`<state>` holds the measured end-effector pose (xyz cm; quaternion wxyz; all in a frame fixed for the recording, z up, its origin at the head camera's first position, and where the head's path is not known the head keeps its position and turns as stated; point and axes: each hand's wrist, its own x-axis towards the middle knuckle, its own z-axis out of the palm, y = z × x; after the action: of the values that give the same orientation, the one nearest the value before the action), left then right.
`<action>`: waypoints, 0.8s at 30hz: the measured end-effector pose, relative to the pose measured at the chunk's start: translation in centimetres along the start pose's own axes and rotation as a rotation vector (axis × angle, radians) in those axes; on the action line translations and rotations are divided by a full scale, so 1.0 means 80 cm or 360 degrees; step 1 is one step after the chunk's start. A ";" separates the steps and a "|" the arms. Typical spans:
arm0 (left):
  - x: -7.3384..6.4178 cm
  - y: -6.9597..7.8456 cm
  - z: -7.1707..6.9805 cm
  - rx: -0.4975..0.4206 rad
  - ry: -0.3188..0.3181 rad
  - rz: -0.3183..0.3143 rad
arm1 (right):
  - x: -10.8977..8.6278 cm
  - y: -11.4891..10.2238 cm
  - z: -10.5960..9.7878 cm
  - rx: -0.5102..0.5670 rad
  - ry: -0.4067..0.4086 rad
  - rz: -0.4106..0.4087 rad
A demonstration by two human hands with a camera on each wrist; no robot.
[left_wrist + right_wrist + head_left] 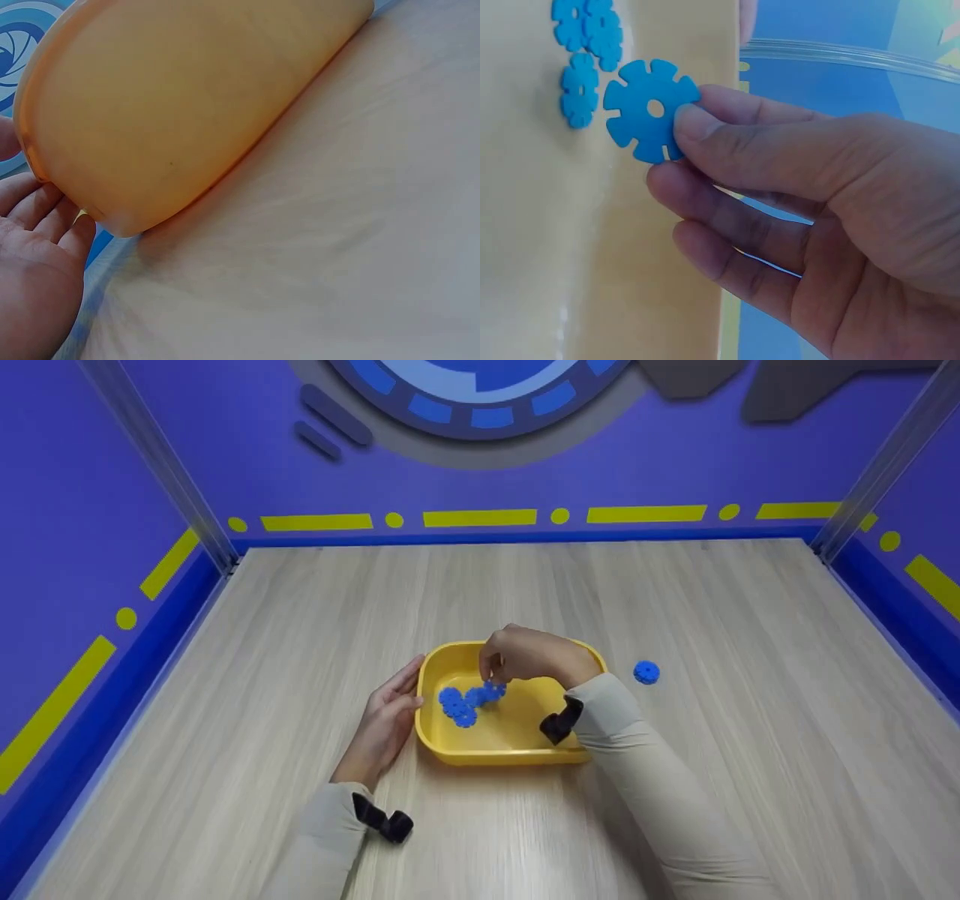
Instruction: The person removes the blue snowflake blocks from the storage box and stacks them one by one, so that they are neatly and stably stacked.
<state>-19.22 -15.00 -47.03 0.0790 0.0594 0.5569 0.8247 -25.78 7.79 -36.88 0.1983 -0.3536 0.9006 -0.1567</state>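
A yellow plastic basin point(517, 735) sits on the table. At its left end, my left hand point(386, 724) holds the wall, thumb at the rim and fingers along the outside; the left wrist view shows those fingers against the basin's outer side point(187, 112). Reaching over the far rim, my right hand point(534, 652) pinches a blue notched disc point(634, 112) with a round centre hole between thumb and forefinger. Below it, several similar blue discs point(452, 699) lie overlapping on the basin floor, toward its left side.
Outside the basin, to its right, a small blue disc pile point(646, 672) lies on the wood-grain table point(712, 607). Blue-purple panels point(187, 450) with yellow marks border the table at the back and both sides.
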 end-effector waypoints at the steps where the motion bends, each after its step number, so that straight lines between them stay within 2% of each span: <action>1: 0.000 0.000 0.000 -0.0004 -0.0003 0.0003 | -0.002 0.001 -0.001 0.0003 0.0008 0.0003; 7: 0.001 -0.002 -0.001 0.0004 -0.0004 0.0004 | -0.016 0.011 -0.009 0.0035 0.0066 0.0040; 15: 0.001 -0.001 -0.002 0.0025 -0.0010 0.0000 | -0.040 0.028 -0.020 0.0065 0.0167 -0.0011; 24: 0.000 -0.001 -0.002 0.0011 -0.0009 -0.0016 | -0.064 0.043 -0.032 0.0146 0.0236 0.0122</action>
<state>-19.21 -15.12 -47.11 0.0846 0.0593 0.5597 0.8222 -25.53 14.12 -34.85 0.1529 -0.2969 0.9175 -0.2159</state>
